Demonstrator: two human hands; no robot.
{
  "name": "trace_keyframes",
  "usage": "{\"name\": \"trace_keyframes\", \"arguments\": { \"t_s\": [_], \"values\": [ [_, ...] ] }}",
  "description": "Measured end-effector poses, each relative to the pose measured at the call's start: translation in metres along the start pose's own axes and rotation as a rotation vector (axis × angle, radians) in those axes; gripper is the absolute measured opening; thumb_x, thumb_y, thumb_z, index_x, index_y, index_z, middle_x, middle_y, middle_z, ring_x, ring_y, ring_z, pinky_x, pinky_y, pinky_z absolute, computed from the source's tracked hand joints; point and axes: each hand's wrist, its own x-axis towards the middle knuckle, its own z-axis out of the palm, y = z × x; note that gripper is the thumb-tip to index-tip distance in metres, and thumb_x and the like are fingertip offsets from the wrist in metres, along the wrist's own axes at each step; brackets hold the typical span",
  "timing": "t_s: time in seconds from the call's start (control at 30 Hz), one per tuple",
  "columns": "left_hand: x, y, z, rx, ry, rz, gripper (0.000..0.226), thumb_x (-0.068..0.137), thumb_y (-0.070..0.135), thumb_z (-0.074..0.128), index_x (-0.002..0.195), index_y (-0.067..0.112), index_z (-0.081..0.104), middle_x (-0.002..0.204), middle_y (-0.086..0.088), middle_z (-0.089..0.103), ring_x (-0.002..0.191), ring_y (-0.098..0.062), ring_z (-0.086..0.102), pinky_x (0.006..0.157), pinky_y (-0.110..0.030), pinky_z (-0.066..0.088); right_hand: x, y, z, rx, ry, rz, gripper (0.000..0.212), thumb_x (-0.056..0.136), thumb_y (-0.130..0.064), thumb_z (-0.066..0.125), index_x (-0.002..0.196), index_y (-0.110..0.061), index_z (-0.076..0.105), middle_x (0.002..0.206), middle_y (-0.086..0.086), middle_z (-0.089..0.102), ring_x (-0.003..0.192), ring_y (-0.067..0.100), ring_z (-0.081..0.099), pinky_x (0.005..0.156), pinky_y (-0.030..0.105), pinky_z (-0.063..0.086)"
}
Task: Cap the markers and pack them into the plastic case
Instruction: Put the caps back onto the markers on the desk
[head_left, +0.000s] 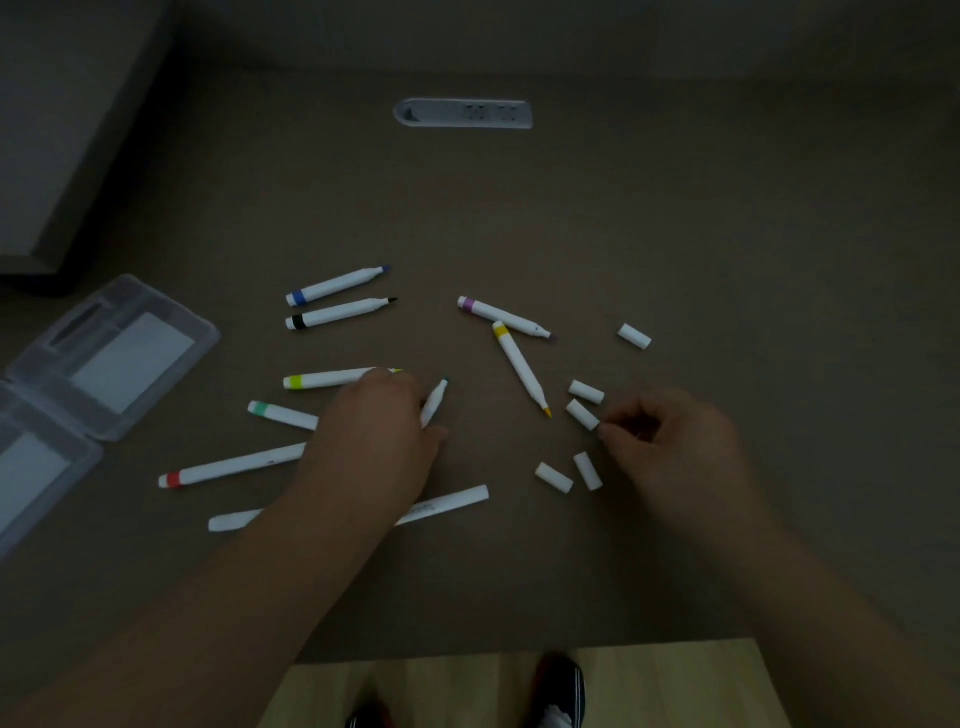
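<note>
Several uncapped white markers lie scattered on the brown table: blue (332, 285), black (337, 313), purple (501, 314), yellow (519, 371), lime (327, 378) and red (234, 464). My left hand (374, 436) is closed around the green marker (280, 414), whose tip sticks out past my fingers. An all-white marker (447, 503) runs under my left wrist. Several white caps lie at the right. My right hand (675, 436) pinches the near end of one white cap (582, 414) that rests on the table. The clear plastic case (111, 358) lies open at the left edge.
A grey power socket panel (462, 113) is set into the table's far middle. A pale box (47, 130) stands at the far left. Below the table's near edge (519, 647) are a wooden floor and a dark shoe (561, 686).
</note>
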Motion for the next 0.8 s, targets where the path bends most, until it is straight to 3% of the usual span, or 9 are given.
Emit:
{"name": "trace_keyframes", "arguments": {
  "t_s": [0.07,0.13,0.23,0.33,0.4,0.47,0.6,0.7,0.8],
  "values": [
    [0.009,0.005,-0.005,0.001,-0.146,-0.067,0.039,0.094,0.034,0.059,0.130,0.019,0.057,0.120,-0.004,0.061,0.107,-0.019,0.059,0.093,-0.036,0.051,-0.002,-0.002,-0.001,-0.036,-0.027,-0.015,0.010,0.090,-0.027,0.067,0.091,-0.037,0.067,0.092,-0.016,0.061,0.080,0.002,0.058,0.065,0.019,0.044],
    [0.009,0.009,-0.010,-0.097,-0.186,-0.081,0.033,0.097,0.033,0.056,0.127,0.019,0.058,0.117,-0.002,0.063,0.106,-0.017,0.060,0.092,-0.036,0.051,-0.005,-0.004,-0.001,-0.093,-0.101,-0.003,0.010,0.090,-0.029,0.068,0.090,-0.039,0.064,0.088,-0.016,0.060,0.078,0.001,0.057,0.065,0.018,0.043],
    [-0.002,0.003,-0.009,-0.601,-0.007,-0.041,0.013,0.093,0.033,0.061,0.106,0.032,0.061,0.096,0.010,0.063,0.089,-0.007,0.061,0.075,-0.028,0.051,-0.010,-0.005,0.000,-0.238,-0.190,-0.020,0.003,0.089,-0.036,0.067,0.092,-0.036,0.065,0.088,-0.014,0.061,0.080,0.001,0.057,0.072,0.022,0.049],
    [-0.005,0.005,-0.013,-1.128,-0.119,-0.159,0.008,0.092,0.024,0.062,0.098,0.029,0.064,0.093,0.001,0.067,0.087,-0.015,0.065,0.080,-0.038,0.056,-0.014,-0.006,0.005,-0.328,-0.214,-0.032,0.012,0.088,-0.039,0.068,0.098,-0.034,0.065,0.088,-0.013,0.058,0.080,0.003,0.055,0.075,0.024,0.050],
    [-0.005,0.009,-0.017,-1.333,-0.208,-0.204,0.009,0.093,0.018,0.061,0.099,0.023,0.066,0.089,-0.004,0.067,0.088,-0.021,0.064,0.091,-0.047,0.055,-0.014,-0.005,0.009,-0.351,-0.214,-0.037,0.016,0.088,-0.037,0.069,0.103,-0.034,0.065,0.088,-0.015,0.056,0.081,0.003,0.054,0.074,0.022,0.048],
    [-0.006,0.013,-0.018,-1.457,-0.256,-0.197,0.012,0.093,0.015,0.059,0.103,0.016,0.065,0.084,-0.005,0.065,0.084,-0.020,0.061,0.092,-0.047,0.054,-0.013,-0.005,0.010,-0.327,-0.206,-0.046,0.014,0.088,-0.034,0.068,0.101,-0.034,0.065,0.086,-0.014,0.056,0.079,0.002,0.054,0.070,0.021,0.045],
    [-0.009,0.021,-0.019,-1.548,-0.313,-0.176,0.011,0.095,0.011,0.054,0.101,0.013,0.063,0.080,-0.004,0.062,0.075,-0.016,0.059,0.071,-0.033,0.055,-0.007,-0.011,0.003,0.082,-0.204,0.089,0.016,0.087,-0.027,0.071,0.091,-0.040,0.063,0.084,-0.009,0.064,0.074,0.005,0.063,0.064,0.021,0.049],
    [-0.010,0.024,-0.016,-1.563,-0.353,-0.154,0.014,0.095,0.011,0.053,0.105,0.011,0.063,0.080,-0.005,0.061,0.075,-0.016,0.058,0.071,-0.034,0.054,-0.003,-0.019,-0.002,0.500,-0.307,0.216,0.023,0.088,-0.013,0.069,0.106,-0.027,0.071,0.074,0.000,0.069,0.060,0.015,0.063,0.051,0.027,0.049],
    [-0.009,0.025,-0.013,-1.572,-0.371,-0.148,0.017,0.094,0.011,0.054,0.108,0.010,0.063,0.080,-0.005,0.063,0.075,-0.016,0.060,0.070,-0.034,0.055,-0.002,-0.029,-0.006,0.918,-0.434,0.430,0.022,0.084,-0.008,0.067,0.105,-0.012,0.073,0.071,0.004,0.065,0.053,0.012,0.056,0.041,0.022,0.041]
  ]
}}
